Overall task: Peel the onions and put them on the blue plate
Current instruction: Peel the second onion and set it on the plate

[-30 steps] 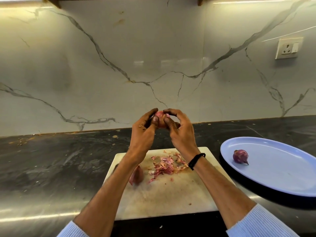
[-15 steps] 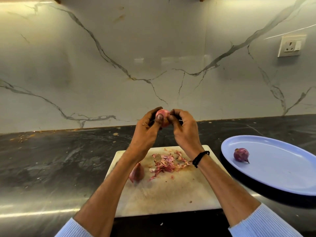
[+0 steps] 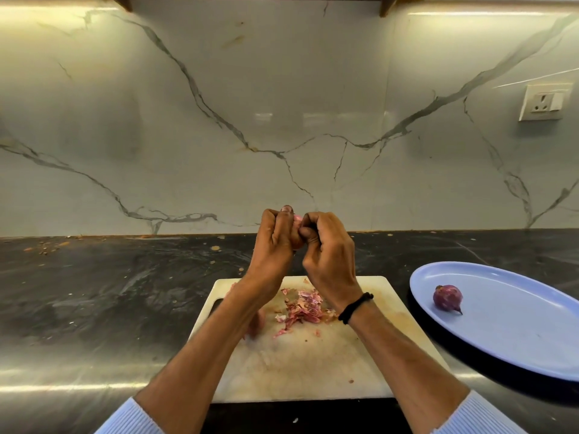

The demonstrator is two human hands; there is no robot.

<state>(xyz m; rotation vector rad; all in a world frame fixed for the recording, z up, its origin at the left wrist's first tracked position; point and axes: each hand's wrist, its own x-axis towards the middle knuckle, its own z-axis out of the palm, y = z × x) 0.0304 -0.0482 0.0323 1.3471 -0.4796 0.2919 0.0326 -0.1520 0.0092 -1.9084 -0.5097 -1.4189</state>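
Since half second ago: tighter huddle of fingers (image 3: 310, 233), curled and clamped round small pink onion (image 3: 297, 218), now mostly hidden, only glossy sliver showing. Left hand (image 3: 275, 245) gripping from left, right hand (image 3: 329, 252) pinching from right, both raised above far edge of pale, stained cutting board (image 3: 313, 371). Heap of papery pink peel (image 3: 302, 310) mid-board. Second onion (image 3: 255, 324) toward board's left edge, half under forearm. Round purple onion (image 3: 446, 297), root tip intact, on smooth oval blue plate (image 3: 517, 346) toward right edge of dark veined counter (image 3: 94, 292).
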